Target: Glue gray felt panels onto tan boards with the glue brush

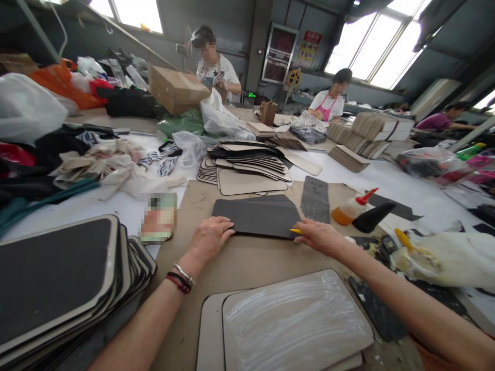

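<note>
Head view. Two bare hands steady a thin stack of dark grey, rectangular flat sheets (257,217) that lies on a brown, paper-like work surface (247,253), in front of the person. The left hand (211,238) has its fingers close together at the stack's left end; whether it pinches the sheets or merely rests against them cannot be told. The right hand (319,236) pinches a small, pointed yellow implement (296,231) at the near right corner. Nearer the person lies a beige, round-cornered panel (297,319) streaked with a whitish film; beyond the sheets stands a pile of black-edged beige panels (253,181). To the right is a translucent bottle with a red nozzle (350,208) and amber contents. The step in hand appears to be aligning or positioning the sheets; any move from this position would call for even support at both ends, with the implement kept clear of the top face.
</note>
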Demonstrator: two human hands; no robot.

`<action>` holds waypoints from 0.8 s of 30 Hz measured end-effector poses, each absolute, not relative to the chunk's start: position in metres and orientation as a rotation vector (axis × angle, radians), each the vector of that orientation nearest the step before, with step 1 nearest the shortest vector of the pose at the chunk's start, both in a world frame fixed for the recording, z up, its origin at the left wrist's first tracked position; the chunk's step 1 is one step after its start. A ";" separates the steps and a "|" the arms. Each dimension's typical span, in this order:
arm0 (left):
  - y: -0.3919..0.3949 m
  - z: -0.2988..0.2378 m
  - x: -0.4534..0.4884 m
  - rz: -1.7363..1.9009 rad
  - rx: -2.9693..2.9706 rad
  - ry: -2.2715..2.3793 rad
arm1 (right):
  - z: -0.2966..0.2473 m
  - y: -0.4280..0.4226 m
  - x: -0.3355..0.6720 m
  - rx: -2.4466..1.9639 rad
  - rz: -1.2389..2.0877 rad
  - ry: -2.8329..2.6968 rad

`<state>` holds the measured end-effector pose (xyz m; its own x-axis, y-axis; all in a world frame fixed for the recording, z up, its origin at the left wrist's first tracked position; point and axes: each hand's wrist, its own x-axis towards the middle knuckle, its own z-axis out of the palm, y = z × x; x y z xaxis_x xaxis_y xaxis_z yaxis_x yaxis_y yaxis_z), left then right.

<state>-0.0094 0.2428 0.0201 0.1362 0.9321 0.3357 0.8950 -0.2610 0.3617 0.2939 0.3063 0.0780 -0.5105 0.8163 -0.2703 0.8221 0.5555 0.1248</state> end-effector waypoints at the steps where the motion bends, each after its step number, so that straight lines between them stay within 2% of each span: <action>1: 0.243 0.021 -0.010 0.774 2.306 1.861 | 0.078 0.306 0.293 1.337 0.002 2.489; 15: 0.244 0.019 -0.011 0.970 2.154 1.760 | 0.089 0.303 0.283 1.279 0.114 2.479; 20: 0.223 0.036 0.015 1.222 1.976 1.670 | 0.101 0.308 0.277 1.436 0.385 2.523; 24: 0.212 0.046 0.054 1.270 1.785 1.415 | 0.106 0.311 0.273 1.458 0.582 2.619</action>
<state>0.0542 0.2121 0.0457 0.0106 0.9387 0.3446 0.4435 -0.3133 0.8397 0.2731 0.3111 0.1060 -0.5409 0.8343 0.1063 0.8009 0.4723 0.3681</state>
